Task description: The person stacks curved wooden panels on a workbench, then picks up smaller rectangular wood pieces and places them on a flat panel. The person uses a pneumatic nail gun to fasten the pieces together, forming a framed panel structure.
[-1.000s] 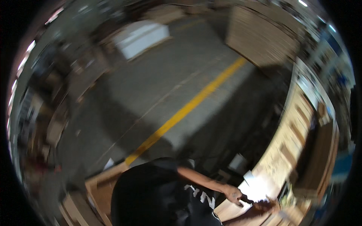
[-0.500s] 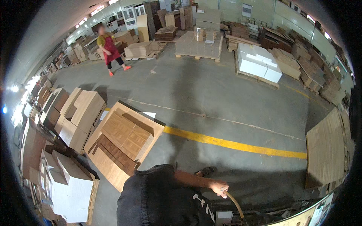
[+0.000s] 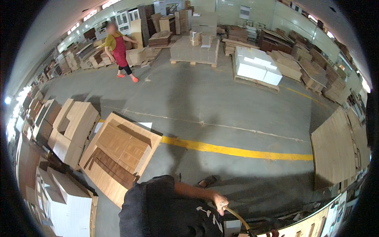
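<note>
My left arm reaches out from a black sleeve across the lower middle of the view. My left hand point(image 3: 220, 202) is closed around a tan-yellow hose point(image 3: 239, 217). From the fist the hose curves down and right toward the lower edge, where its end is lost in shadow. Close to that end, small reddish shapes show at the edge; they may be fingers of my right hand point(image 3: 272, 233), but they are too dark and cut off to read. A long, pale wooden board point(image 3: 294, 229) lies beside them at the lower right.
A pallet-like wooden board point(image 3: 103, 181) bearing brown panels stands left of me. White panels point(image 3: 75, 213) and wooden boxes point(image 3: 81, 118) lie farther left. Stacked boards point(image 3: 333, 146) stand at right. A yellow line point(image 3: 233, 151) crosses the floor. A person in a red apron point(image 3: 119, 51) walks at far left.
The view has shifted, so most things sit farther left. My left hand still grips the hose. The person in the apron has come nearer, with one arm now stretched out. Reddish shapes appear at the lower edge.
</note>
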The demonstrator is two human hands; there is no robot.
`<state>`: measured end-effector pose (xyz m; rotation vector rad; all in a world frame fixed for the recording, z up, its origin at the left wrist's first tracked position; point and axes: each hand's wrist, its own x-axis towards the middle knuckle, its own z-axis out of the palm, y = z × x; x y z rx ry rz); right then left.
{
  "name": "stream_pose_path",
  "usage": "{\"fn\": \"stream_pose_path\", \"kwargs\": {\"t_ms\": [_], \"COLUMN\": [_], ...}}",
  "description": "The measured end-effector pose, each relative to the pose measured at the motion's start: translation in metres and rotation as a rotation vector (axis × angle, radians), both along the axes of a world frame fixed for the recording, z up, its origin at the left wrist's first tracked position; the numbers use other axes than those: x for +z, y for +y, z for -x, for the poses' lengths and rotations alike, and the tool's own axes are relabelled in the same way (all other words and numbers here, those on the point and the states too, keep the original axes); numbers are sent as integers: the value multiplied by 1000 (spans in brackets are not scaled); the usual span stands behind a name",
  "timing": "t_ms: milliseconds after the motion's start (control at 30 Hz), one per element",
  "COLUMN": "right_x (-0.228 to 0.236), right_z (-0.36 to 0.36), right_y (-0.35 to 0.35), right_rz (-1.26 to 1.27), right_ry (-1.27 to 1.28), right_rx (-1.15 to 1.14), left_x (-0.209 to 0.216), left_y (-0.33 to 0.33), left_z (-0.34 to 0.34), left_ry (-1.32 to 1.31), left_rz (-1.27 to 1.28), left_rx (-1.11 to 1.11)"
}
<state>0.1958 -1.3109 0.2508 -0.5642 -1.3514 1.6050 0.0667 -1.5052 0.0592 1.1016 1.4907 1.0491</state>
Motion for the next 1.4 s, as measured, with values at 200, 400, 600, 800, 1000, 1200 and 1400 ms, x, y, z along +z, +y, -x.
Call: {"fn": "stream_pose_path", "kwargs": {"t_ms": [200, 400, 600, 800, 1000, 1200, 1400], "right_x": [4, 2, 5, -45, -38, -37, -33], "right_z": [-22, -64, -113, -146, -154, -156, -157], "right_y": [5, 15, 5, 9, -2, 0, 0], "right_rz": [32, 51, 222, 116, 95, 103, 107], "right_ry": [17, 23, 200, 328, 309, 356, 353], "right_rx": [-52, -130, -305, -34, -150, -164, -176], "left_x": [-55, -61, -71, -33, -47, -14, -2], "left_y": [26, 41, 52, 49, 63, 78, 77], "left_z": [-16, -27, -29, -23, -20, -22, -26], "left_ry": [72, 110, 161, 63, 115, 167, 86], "left_rz": [-32, -102, 51, 36, 194, 225, 232], "left_rx": [-188, -176, -305, -386, -553, -545, -463]}}
